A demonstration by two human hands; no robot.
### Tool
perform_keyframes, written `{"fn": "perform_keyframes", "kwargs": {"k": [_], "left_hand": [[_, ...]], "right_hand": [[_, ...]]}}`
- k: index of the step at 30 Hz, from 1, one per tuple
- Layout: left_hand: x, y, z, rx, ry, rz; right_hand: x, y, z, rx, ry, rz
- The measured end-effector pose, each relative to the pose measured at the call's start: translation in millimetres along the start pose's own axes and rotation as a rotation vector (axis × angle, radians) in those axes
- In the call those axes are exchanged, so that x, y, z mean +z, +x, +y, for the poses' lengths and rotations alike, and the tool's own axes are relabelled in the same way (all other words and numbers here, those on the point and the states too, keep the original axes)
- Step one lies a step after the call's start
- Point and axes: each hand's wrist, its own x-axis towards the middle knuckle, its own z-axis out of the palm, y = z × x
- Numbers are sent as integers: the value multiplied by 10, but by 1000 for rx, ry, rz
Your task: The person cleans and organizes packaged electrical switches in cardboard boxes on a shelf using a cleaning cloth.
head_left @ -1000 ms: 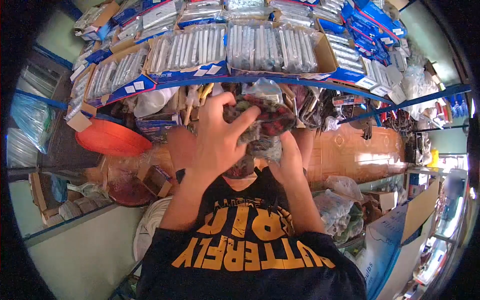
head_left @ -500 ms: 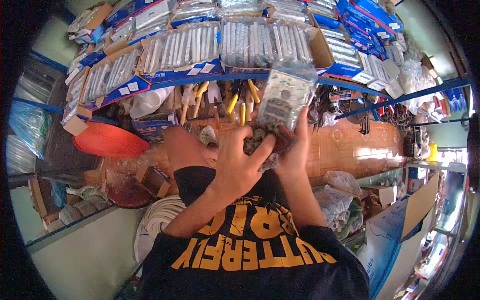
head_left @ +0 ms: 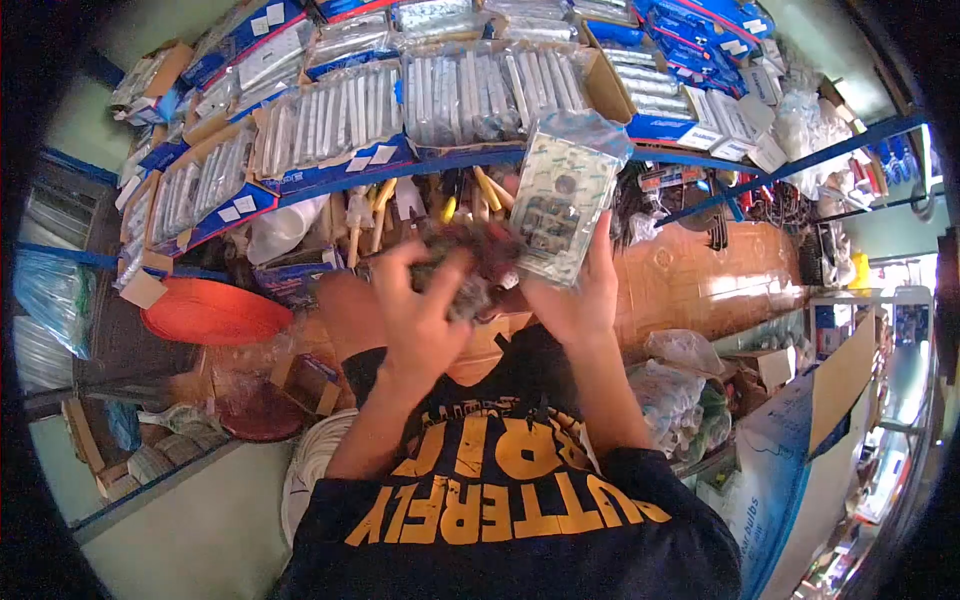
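A flat, pale panel in clear plastic packaging, with a round part and several small rectangular shapes on its face, is tilted up in front of me. My right hand grips its lower right edge, thumb along the side. To the left, my left hand has its fingers curled into a bunched grey and dark-red rag, blurred by motion. The rag's right end comes close to the panel's lower left edge. Beneath the hands are my bare leg and the front of my black shirt with yellow lettering.
Blue shelving ahead carries open boxes of plastic-wrapped items. Wooden and yellow tool handles poke out below. An orange-red round basin lies at left, a coil of white hose below it, and a large blue-white carton at right.
My left hand has pulled the rag away from the panel's lower part, to the left. The panel's face shows more fully in my right hand, and the camera view has shifted slightly.
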Motion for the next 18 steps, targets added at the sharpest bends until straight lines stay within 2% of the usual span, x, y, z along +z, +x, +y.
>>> {"fn": "perform_keyframes", "kwargs": {"k": [2,4,5,6,8,12,14,15,16,18], "left_hand": [[-110,252,51,-21,-15,69],[-180,508,96,-46,-27,134],[-147,660,126,-17,-130,172],[-126,757,155,16,-237,212],[-109,810,197,61,-298,175],[44,632,175,-2,-477,54],[67,490,145,-26,-308,-83],[101,405,99,22,-194,-159],[105,370,103,30,-200,-160],[114,326,106,73,-152,-299]], "right_hand": [[91,-35,-7,43,60,9],[87,-97,68,27,-201,-24],[87,-154,98,37,-371,19],[-172,-144,186,-218,-1181,-88],[52,-160,198,-46,-295,76],[-65,-147,-115,10,-304,46],[-49,-102,-224,-15,-192,122],[-41,-45,-320,-58,-170,239],[22,9,-473,-56,-185,258],[-87,206,-832,-170,-250,101]]}}
